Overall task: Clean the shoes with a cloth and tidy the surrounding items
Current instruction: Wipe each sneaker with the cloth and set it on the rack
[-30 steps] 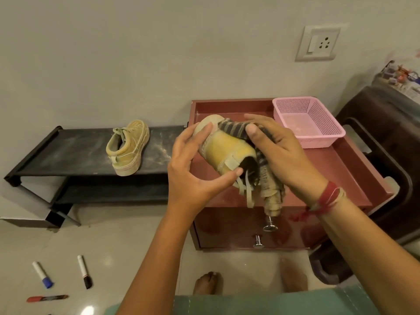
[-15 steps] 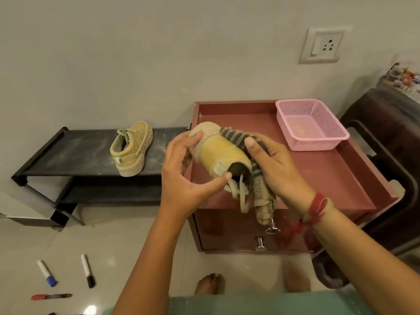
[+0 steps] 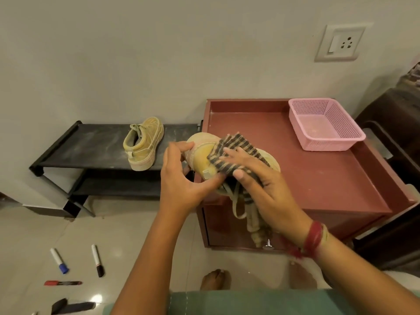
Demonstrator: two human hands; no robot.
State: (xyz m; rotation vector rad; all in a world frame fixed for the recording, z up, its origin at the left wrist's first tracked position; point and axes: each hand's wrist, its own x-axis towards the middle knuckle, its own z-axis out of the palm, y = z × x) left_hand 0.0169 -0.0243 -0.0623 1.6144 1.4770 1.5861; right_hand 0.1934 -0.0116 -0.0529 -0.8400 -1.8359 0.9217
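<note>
I hold a yellow shoe (image 3: 202,155) in the air over the front left corner of the red cabinet (image 3: 318,178). My left hand (image 3: 181,178) grips the shoe by its heel end, thumb under it. My right hand (image 3: 256,178) presses a striped cloth (image 3: 236,151) flat against the shoe's side; the cloth's tail and the laces hang down below. The second yellow shoe (image 3: 144,143) stands upright on the black shoe rack (image 3: 86,146) to the left.
A pink mesh basket (image 3: 325,123) sits at the back right of the cabinet top. Three markers lie on the tiled floor at lower left: blue-capped (image 3: 59,261), black-capped (image 3: 97,260), red (image 3: 62,283). A dark chair (image 3: 391,155) stands at right. My bare feet are below.
My right hand has spread the cloth wider over the shoe's side and slid it toward the toe. The shoe has turned a little in my left hand.
</note>
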